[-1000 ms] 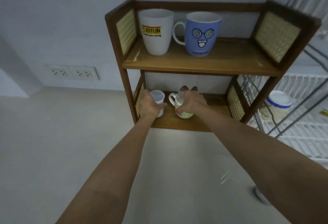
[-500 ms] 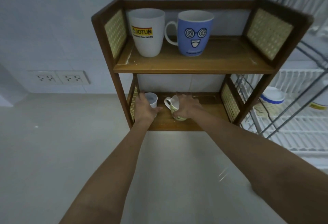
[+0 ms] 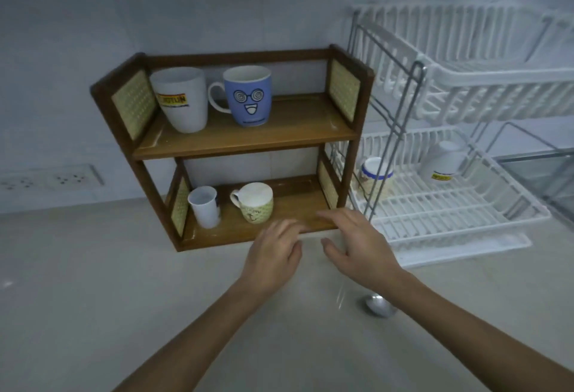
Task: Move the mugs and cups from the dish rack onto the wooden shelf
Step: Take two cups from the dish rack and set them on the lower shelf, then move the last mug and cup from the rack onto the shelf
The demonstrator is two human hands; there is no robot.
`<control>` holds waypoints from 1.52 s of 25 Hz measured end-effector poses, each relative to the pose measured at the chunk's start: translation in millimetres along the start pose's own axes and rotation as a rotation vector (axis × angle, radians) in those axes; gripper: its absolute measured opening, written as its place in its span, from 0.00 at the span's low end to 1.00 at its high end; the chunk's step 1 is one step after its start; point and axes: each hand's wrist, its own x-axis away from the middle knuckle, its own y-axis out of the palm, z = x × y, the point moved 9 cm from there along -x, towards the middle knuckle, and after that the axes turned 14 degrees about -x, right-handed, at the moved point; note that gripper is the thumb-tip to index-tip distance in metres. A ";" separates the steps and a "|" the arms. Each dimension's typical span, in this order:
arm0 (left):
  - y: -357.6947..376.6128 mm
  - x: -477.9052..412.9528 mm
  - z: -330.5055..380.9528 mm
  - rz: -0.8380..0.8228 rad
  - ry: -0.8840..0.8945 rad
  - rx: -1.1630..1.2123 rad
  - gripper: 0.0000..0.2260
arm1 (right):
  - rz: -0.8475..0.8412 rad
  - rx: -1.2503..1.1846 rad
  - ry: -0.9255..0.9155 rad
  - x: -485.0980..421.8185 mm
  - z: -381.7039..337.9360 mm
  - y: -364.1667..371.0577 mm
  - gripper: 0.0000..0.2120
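Nothing is being held: the left hand (image 3: 273, 255) and right hand (image 3: 357, 245) are hovering open, low at centre frame. Four cups are standing on the wooden shelf (image 3: 248, 140); two are waiting inverted in the dish rack (image 3: 459, 217), right of frame. A hurried reach is risking the rack's wires being snagged.

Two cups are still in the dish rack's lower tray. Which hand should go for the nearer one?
Right. The right hand is empty and sits closer to the dish rack, where the blue-rimmed cup stands just past the shelf. The left hand, also empty, would probably have to cross over.
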 end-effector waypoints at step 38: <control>244.6 -225.6 146.6 -0.713 0.725 -1.594 0.32 | -0.615 1.644 -0.310 -118.4 339.9 -142.7 0.42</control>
